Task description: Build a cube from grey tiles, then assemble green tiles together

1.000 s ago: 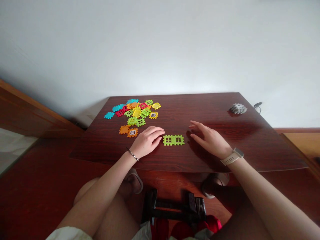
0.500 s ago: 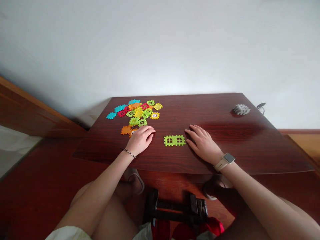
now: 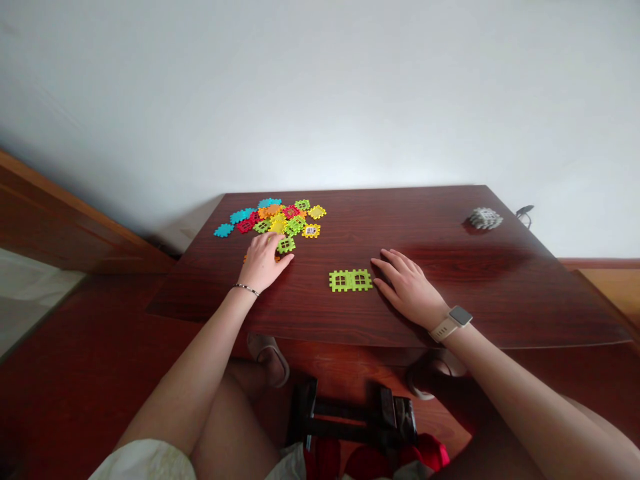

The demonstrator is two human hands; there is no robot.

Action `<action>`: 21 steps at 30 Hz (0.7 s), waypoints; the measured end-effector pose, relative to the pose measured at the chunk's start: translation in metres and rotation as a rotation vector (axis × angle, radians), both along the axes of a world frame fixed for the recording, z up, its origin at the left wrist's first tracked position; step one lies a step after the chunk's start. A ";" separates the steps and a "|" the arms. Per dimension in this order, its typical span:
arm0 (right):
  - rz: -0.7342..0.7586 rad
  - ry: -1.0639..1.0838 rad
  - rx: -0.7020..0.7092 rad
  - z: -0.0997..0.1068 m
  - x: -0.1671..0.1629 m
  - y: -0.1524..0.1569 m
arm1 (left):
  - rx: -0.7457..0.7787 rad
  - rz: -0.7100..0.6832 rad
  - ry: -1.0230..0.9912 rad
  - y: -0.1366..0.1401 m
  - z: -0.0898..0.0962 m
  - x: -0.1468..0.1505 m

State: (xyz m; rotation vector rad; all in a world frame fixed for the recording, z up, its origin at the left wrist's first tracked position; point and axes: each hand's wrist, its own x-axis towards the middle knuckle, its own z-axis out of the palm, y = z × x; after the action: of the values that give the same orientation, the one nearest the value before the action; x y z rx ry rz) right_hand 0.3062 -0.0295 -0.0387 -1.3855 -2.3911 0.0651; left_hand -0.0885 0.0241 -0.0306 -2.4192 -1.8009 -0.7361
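My left hand (image 3: 263, 259) reaches over the near edge of a pile of toothed plastic panels, its thumb held apart from the fingers. The fingertips cover part of a green panel, beside a green window panel (image 3: 285, 245); whether they touch it I cannot tell. Orange pieces under the hand are mostly hidden. Two green window panels (image 3: 350, 281), joined side by side, lie flat at the middle of the table. Just to their right, my right hand (image 3: 407, 283) rests palm down on the wood with fingers stretched out, holding nothing.
The brown table (image 3: 320, 320) stands against a white wall. Blue panels (image 3: 243, 215), red panels (image 3: 247, 223) and a yellow-framed window panel (image 3: 311, 231) are in the pile. A grey-white toothed stack (image 3: 485, 218) sits at the back right, near a dark cable (image 3: 523, 211).
My left hand has moved left and away from me, onto the near part of the pile, covering the orange pieces. My right hand and the joined green panels stay in place.
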 end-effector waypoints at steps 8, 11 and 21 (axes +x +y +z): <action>-0.008 -0.015 -0.003 0.000 0.000 0.001 | -0.071 0.093 0.022 0.019 -0.012 -0.015; -0.007 -0.013 -0.002 0.000 0.000 0.000 | -0.076 0.068 -0.007 0.021 -0.013 -0.014; -0.004 -0.015 0.001 0.000 0.000 0.000 | 0.012 -0.042 -0.050 0.016 -0.002 0.000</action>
State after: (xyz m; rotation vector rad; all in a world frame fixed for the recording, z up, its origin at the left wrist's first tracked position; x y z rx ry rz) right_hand 0.3060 -0.0292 -0.0385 -1.3947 -2.4004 0.0521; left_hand -0.0880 0.0397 -0.0330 -2.4596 -1.7620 -0.8163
